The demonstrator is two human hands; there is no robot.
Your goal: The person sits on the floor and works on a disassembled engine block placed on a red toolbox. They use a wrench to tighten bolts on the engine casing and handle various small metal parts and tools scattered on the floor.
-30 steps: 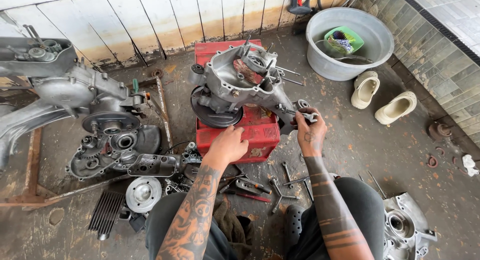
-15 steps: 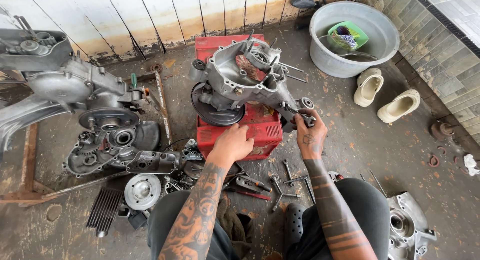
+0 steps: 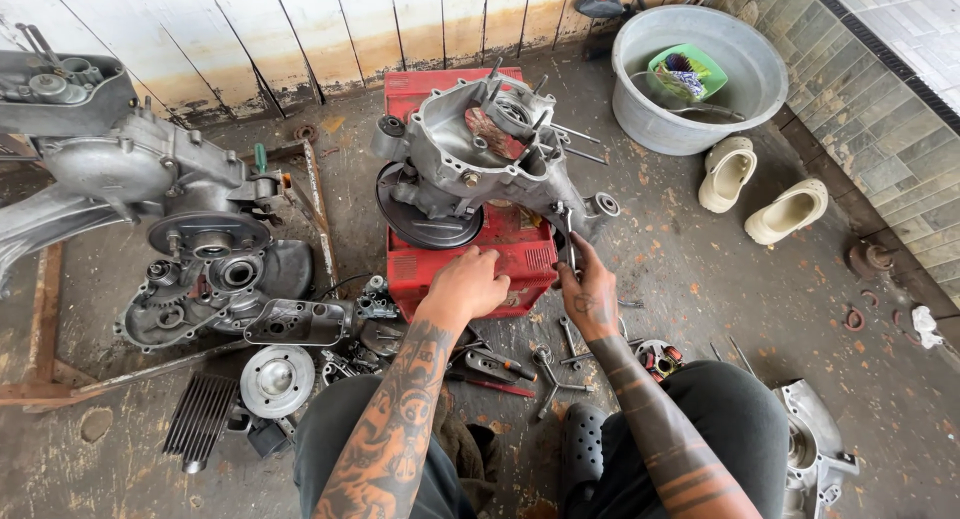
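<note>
From the head camera, the engine casing [image 3: 480,164] is sitting on a red box [image 3: 470,254] on the floor. The left hand [image 3: 468,284] is resting loosely curled on the box; the right hand [image 3: 590,289] is gripping a wrench [image 3: 570,241] beside the casing.

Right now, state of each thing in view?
engine case: tilted on the red box, open side up.
red box: closed, on the floor.
left hand: resting on the box's front edge.
right hand: gripping a wrench at the case.
grey tub: upright, green bowl inside.
pale clogs: empty, side by side.
</note>
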